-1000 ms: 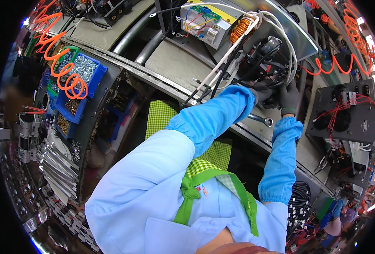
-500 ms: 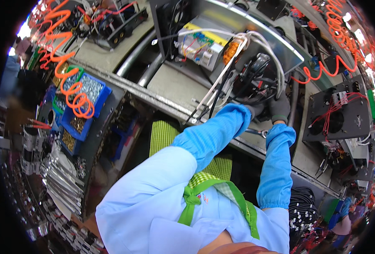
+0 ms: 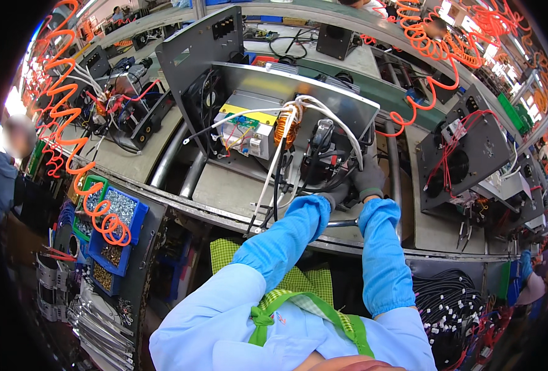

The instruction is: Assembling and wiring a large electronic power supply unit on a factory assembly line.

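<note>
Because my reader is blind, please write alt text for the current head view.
A gloved left hand and right hand are at the near right corner of an open metal electrical unit with a copper coil and white cables, on a workbench. Blue bins of small metal parts stand at left. Another unit stands at right.

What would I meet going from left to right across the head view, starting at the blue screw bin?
Blue screw bin, green circuit board, copper coil, left hand, right hand, dark panel with red wires.
</note>
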The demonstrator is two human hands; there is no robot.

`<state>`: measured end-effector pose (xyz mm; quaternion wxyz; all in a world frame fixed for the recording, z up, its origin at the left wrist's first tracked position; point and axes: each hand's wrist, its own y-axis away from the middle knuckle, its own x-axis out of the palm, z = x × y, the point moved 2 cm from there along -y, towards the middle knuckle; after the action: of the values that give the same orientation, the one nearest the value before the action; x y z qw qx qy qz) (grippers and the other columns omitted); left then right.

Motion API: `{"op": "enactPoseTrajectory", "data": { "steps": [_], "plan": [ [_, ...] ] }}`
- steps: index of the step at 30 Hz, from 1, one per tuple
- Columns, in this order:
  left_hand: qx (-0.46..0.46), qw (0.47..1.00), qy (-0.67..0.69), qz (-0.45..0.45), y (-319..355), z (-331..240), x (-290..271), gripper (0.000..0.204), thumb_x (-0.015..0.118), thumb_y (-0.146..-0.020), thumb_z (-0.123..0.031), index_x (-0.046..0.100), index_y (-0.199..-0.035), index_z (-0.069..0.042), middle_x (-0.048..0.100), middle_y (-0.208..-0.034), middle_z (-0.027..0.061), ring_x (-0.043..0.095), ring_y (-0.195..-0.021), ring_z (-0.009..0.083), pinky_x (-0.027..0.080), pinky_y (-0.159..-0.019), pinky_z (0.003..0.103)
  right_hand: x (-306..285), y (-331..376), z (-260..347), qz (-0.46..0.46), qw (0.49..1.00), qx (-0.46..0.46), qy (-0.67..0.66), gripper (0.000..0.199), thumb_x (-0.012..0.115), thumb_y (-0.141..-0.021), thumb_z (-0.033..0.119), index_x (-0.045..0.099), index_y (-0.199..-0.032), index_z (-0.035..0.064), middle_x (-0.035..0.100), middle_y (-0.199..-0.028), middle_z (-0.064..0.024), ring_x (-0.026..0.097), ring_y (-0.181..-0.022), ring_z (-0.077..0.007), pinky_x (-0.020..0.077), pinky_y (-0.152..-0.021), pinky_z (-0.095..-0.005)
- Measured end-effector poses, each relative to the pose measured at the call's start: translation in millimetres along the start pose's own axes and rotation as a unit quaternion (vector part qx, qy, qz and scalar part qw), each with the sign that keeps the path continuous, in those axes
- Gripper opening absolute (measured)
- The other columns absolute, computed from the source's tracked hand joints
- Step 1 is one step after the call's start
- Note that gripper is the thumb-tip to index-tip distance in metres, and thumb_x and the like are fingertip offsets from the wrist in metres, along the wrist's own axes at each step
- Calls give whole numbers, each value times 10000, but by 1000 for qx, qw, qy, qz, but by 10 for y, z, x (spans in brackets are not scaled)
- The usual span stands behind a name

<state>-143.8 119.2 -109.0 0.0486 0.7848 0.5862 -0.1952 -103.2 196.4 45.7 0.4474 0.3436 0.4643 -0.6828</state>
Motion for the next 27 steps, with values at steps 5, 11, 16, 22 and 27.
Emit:
{"op": "enactPoseTrajectory", "data": {
  "steps": [5,11,16,22,27],
  "plan": [
    [-31,999,10,3,80,8,-84,412,444,-930,-366,538,-1231,-102,600,-1140,162,581,-1036,265,442,-886,374,-41,16,17,-3,999,-9,-43,316,657,-738,313,528,-962,132,639,-889,-147,607,-865,-375,470,-720,-486],
    [-61,998,35,-2,51,-62,-70,415,439,-930,-379,542,-1224,-105,595,-1147,165,577,-1044,278,438,-889,383,-4,27,16,-44,998,-30,-41,301,657,-744,316,525,-945,135,636,-868,-146,608,-846,-373,469,-707,-482],
    [-101,994,50,-5,111,-81,-84,418,435,-930,-390,546,-1217,-107,592,-1152,169,573,-1050,289,435,-891,391,-25,15,12,-30,998,-15,-62,296,645,-751,308,529,-961,134,632,-869,-155,602,-845,-386,464,-711,-489],
    [-129,989,75,-7,145,-98,-156,422,430,-930,-402,550,-1210,-110,587,-1158,173,569,-1058,301,431,-894,400,2,8,-9,-37,998,-16,-49,314,633,-745,316,539,-978,129,632,-894,-161,601,-871,-381,460,-724,-493],
    [-160,983,88,4,155,-123,-87,425,426,-931,-413,554,-1203,-113,583,-1164,176,565,-1065,312,429,-897,407,-9,15,-48,-40,998,-18,-52,316,618,-750,323,537,-986,130,631,-892,-165,602,-873,-380,458,-729,-490]
  ]
}}
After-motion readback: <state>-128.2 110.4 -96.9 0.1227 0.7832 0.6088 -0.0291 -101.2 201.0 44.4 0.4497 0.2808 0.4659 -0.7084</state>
